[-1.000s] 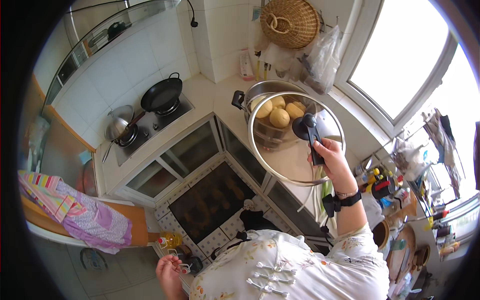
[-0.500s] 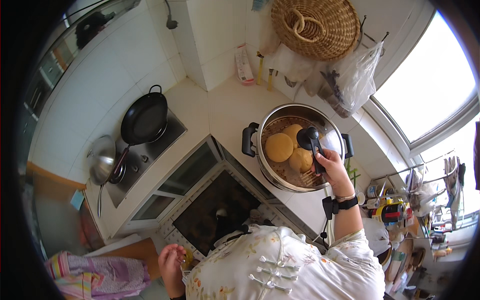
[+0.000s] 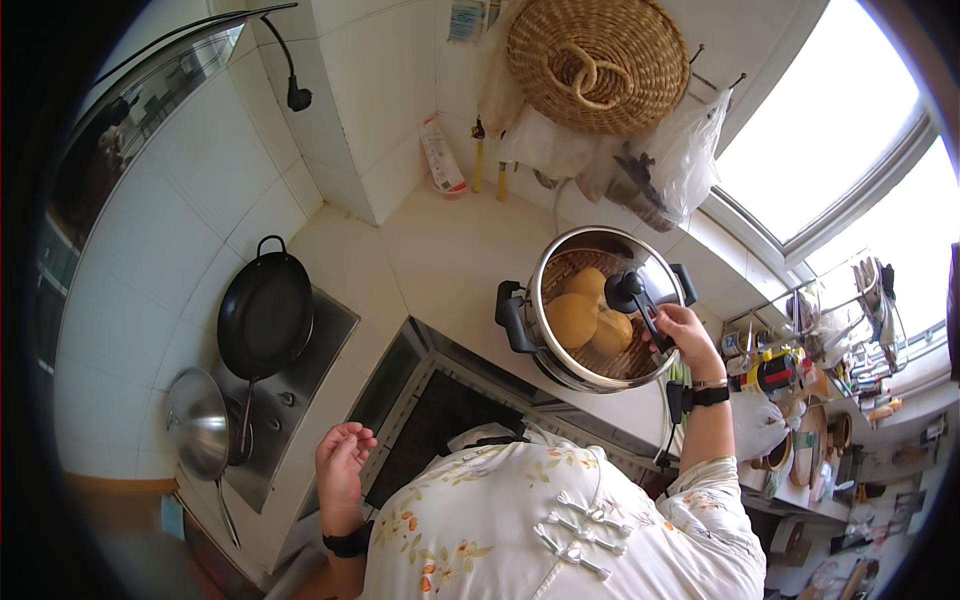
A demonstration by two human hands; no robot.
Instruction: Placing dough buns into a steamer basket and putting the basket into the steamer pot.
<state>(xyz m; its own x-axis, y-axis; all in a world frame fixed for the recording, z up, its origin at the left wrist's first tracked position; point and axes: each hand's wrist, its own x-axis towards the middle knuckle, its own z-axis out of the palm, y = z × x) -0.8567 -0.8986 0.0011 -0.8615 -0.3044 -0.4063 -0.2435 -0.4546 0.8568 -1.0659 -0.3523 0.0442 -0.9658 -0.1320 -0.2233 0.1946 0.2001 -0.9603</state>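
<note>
A black upright handle [image 3: 628,291] on a clear glass lid [image 3: 655,262] is gripped by my right hand [image 3: 681,333]. The lid lies over a steel steamer pot [image 3: 546,356]; whether it sits fully on the rim I cannot tell. Through the glass, three round yellow buns [image 3: 572,320] show on a brown perforated steaming rack [image 3: 561,270]. Black side handles stick out from the pot's left and right. My left hand [image 3: 344,465] hangs in the air over the counter's front edge, left of my body, its fingers loosely bent around nothing.
On the left, a black frying pan [image 3: 265,315] and a steel wok [image 3: 200,425] stand on the cooktop [image 3: 320,340]. Above the pot hang a woven basket lid [image 3: 600,60] and plastic bags [image 3: 685,160]. Bottles [image 3: 775,372] and a wire rack crowd the right, below the window.
My view has turned and shifted. My left hand has come up from low beside my body. My right hand still grips the lid handle, and the lid now covers the pot's opening.
</note>
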